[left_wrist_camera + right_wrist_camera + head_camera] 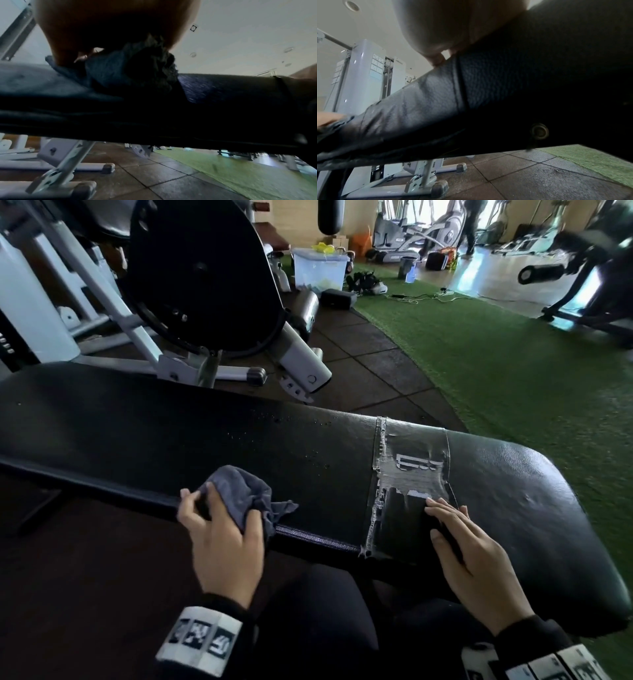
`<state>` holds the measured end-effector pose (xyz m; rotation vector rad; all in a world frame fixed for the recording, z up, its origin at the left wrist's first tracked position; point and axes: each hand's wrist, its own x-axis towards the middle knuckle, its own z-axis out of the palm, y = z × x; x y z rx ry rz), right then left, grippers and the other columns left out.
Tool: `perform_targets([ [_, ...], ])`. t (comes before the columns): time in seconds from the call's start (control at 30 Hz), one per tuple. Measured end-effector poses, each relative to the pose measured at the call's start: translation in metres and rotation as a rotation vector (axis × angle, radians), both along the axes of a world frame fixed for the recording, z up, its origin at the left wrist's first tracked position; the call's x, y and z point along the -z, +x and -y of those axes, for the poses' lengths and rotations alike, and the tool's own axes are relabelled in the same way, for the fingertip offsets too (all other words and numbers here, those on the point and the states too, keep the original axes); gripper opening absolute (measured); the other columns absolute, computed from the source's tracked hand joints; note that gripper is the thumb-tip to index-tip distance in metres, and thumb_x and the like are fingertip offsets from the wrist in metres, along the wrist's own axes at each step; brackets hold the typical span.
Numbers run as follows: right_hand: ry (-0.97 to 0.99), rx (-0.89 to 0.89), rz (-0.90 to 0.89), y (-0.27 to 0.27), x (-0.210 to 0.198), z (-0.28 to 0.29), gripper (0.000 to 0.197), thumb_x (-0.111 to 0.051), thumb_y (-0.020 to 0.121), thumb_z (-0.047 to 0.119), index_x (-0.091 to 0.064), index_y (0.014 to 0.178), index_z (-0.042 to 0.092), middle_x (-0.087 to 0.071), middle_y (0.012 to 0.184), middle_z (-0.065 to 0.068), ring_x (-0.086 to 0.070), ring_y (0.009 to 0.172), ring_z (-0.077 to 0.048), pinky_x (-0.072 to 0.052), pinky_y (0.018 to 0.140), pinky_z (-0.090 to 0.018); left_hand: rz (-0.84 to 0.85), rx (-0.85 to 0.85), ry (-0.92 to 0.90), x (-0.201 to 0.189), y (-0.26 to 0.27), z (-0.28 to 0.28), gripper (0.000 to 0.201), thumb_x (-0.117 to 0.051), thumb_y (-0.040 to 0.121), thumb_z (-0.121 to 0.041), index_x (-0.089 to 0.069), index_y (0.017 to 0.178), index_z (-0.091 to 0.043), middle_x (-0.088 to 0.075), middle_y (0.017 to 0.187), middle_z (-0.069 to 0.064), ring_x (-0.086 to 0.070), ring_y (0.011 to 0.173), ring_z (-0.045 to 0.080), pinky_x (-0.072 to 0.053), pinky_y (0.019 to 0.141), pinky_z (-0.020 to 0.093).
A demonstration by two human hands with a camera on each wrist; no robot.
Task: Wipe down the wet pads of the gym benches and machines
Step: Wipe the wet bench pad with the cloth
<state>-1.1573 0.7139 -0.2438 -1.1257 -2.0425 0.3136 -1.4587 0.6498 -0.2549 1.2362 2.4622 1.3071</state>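
While fingers [219, 498] clutch cloth [239, 491], bench pad [171, 440] lies beneath.

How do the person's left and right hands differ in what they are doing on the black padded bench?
The left hand grips a bunched grey cloth at the near edge of the black padded bench; the right hand holds nothing. The left hand's fingers curl round the cloth; the right hand's lie straight beside the worn taped band. Both rest on the bench.
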Motion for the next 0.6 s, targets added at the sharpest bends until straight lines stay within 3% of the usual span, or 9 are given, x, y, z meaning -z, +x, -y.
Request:
perform_targets([
  [0.03,0.004,-0.002,-0.002,0.0,-0.001,0.0,0.043,-0.041,0.09,0.035,-0.062,0.117,0.009,-0.059,0.127,0.005,-0.044,0.127,0.001,-0.026,0.113,-0.03,-0.012,-0.003,-0.042,-0.003,-0.01,0.0,0.071,-0.056,0.09,-0.035,-0.027,0.147,-0.005,-0.015,0.15,0.01,-0.018,0.142,0.033,-0.038,0.105,0.051],
  [0.1,0.018,0.001,0.001,-0.001,-0.002,0.001,0.043,-0.042,0.089,0.035,-0.063,0.115,0.009,-0.06,0.125,0.006,-0.045,0.125,0.002,-0.029,0.111,-0.031,-0.066,0.008,-0.168,-0.014,-0.03,-0.003,0.072,-0.054,0.09,-0.038,-0.023,0.15,-0.013,-0.02,0.151,0.01,-0.025,0.139,0.035,-0.04,0.101,0.054],
  [0.23,0.029,0.016,0.003,-0.002,-0.004,0.001,0.043,-0.046,0.086,0.037,-0.064,0.113,0.009,-0.061,0.123,0.006,-0.045,0.122,0.006,-0.036,0.104,-0.033,-0.202,0.153,-0.337,-0.029,-0.057,-0.028,0.064,-0.041,0.095,-0.045,-0.027,0.148,-0.012,-0.026,0.151,0.006,-0.013,0.144,0.029,-0.013,0.116,0.052],
  [0.3,0.032,0.026,0.018,-0.002,-0.004,0.001,0.044,-0.046,0.085,0.038,-0.064,0.113,0.01,-0.06,0.124,0.007,-0.042,0.122,0.012,-0.034,0.105,-0.03,-0.296,0.245,-0.471,-0.035,-0.06,-0.05,0.069,-0.025,0.091,-0.057,-0.032,0.145,-0.015,-0.024,0.151,0.003,-0.009,0.144,0.026,-0.007,0.115,0.053],
  [0.33,0.035,0.029,0.025,-0.002,-0.003,0.001,0.044,-0.047,0.085,0.039,-0.064,0.113,0.01,-0.06,0.124,0.007,-0.042,0.122,0.013,-0.033,0.107,-0.027,-0.288,0.274,-0.507,-0.038,-0.057,-0.062,0.07,-0.024,0.091,-0.06,-0.032,0.145,-0.017,-0.023,0.152,0.001,-0.008,0.144,0.024,-0.006,0.115,0.051],
  [0.47,0.033,0.035,0.029,-0.003,-0.001,0.002,0.044,-0.047,0.085,0.039,-0.064,0.114,0.01,-0.06,0.124,0.007,-0.046,0.122,0.004,-0.028,0.111,-0.023,-0.319,0.507,-0.52,-0.055,-0.017,-0.096,0.065,-0.034,0.095,-0.056,-0.023,0.15,-0.022,-0.018,0.158,-0.004,-0.009,0.146,0.018,-0.005,0.118,0.043],
  [0.6,0.032,0.031,0.028,-0.001,0.0,0.002,0.044,-0.046,0.086,0.038,-0.064,0.116,0.011,-0.059,0.127,0.007,-0.045,0.124,0.004,-0.027,0.111,-0.022,-0.429,0.737,-0.455,-0.051,0.021,-0.079,0.06,-0.037,0.098,-0.044,-0.014,0.151,-0.031,-0.012,0.159,-0.012,-0.002,0.146,0.008,0.003,0.117,0.029],
])
